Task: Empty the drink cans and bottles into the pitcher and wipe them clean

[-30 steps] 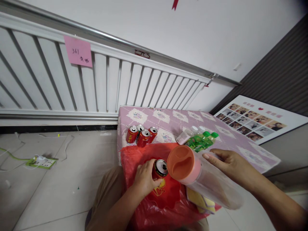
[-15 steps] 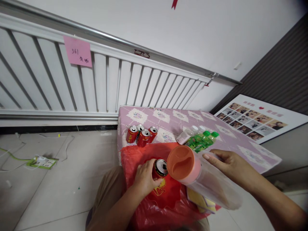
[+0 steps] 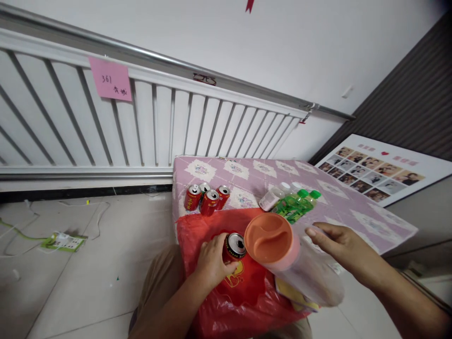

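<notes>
Orange-lidded pitcher (image 3: 307,273), slightly more upright

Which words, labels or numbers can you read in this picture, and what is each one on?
"361": pink note on the radiator; the characters below are unclear.
"王老吉", seemingly: leftmost red can, slightly blurred.
Too small or blurred: print on the other cans, bottles, photo board and the can in the left hand: held can, left hand.

Bare L hand (image 3: 213,259) in curled grip, thumb opp. fingers; bare R hand (image 3: 335,240) higher, fingers bent, forearm angled.
</notes>
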{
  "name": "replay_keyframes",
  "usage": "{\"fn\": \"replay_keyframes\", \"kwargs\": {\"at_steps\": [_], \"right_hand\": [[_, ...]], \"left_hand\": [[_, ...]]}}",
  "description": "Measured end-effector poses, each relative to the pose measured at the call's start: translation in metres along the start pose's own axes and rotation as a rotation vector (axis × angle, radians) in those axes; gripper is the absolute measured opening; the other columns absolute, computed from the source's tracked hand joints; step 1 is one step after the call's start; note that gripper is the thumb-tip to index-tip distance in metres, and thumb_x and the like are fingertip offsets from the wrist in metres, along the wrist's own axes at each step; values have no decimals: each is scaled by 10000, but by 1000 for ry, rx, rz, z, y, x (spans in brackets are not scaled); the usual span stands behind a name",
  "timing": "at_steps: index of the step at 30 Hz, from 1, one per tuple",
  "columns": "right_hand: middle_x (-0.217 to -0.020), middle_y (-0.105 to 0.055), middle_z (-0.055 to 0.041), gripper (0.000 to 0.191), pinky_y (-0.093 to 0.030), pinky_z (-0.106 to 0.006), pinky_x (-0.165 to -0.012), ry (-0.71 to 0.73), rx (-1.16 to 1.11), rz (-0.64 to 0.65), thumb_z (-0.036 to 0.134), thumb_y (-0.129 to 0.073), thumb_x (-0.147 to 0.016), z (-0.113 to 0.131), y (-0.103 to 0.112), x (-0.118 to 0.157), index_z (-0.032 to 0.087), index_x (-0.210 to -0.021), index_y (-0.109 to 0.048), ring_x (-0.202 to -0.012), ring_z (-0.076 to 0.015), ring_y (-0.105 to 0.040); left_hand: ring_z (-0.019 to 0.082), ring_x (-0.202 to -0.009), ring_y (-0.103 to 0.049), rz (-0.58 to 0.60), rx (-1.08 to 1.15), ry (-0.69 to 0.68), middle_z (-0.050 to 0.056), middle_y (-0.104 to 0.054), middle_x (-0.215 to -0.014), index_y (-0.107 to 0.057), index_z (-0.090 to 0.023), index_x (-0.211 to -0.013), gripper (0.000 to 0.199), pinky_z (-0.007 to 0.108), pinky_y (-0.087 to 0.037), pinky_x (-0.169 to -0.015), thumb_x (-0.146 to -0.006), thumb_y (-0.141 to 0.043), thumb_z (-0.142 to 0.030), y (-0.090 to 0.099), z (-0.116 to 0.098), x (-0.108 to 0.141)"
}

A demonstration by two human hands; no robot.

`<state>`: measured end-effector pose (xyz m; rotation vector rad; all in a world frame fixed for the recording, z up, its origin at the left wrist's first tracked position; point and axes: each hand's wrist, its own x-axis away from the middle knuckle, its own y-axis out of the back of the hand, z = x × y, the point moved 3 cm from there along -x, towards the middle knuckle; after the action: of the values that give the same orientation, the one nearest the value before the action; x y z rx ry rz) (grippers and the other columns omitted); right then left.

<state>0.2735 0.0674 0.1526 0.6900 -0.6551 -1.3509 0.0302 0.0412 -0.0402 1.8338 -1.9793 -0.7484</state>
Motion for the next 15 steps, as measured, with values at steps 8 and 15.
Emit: {"fn": "replay_keyframes", "kwargs": {"at_steps": [8,15], "right_hand": [[-547,-322,60,634,-262,-270,-513,-71,-184,-191,822,-609,-624,-13,14,1,224,-531,-417,-543,-124,-290],[-490,-399,46,604,-267,-288,-486,-101,-364,-412,786,-573,-704,-40,19,-6,226,-511,-455,-483,-122,-319]], "left_hand": [[313,-1228,-577,-16,6,8,101,-613,-1348,-443,-239,-1321,718,504,-435,-1044,-676,-756,-255,0,-3,3],[320,-1233,-574,-34,13,12,111,-609,-1355,-452,-226,-1321,709,499,-436,-1046,-666,-721,-255,-7,5,2]]}}
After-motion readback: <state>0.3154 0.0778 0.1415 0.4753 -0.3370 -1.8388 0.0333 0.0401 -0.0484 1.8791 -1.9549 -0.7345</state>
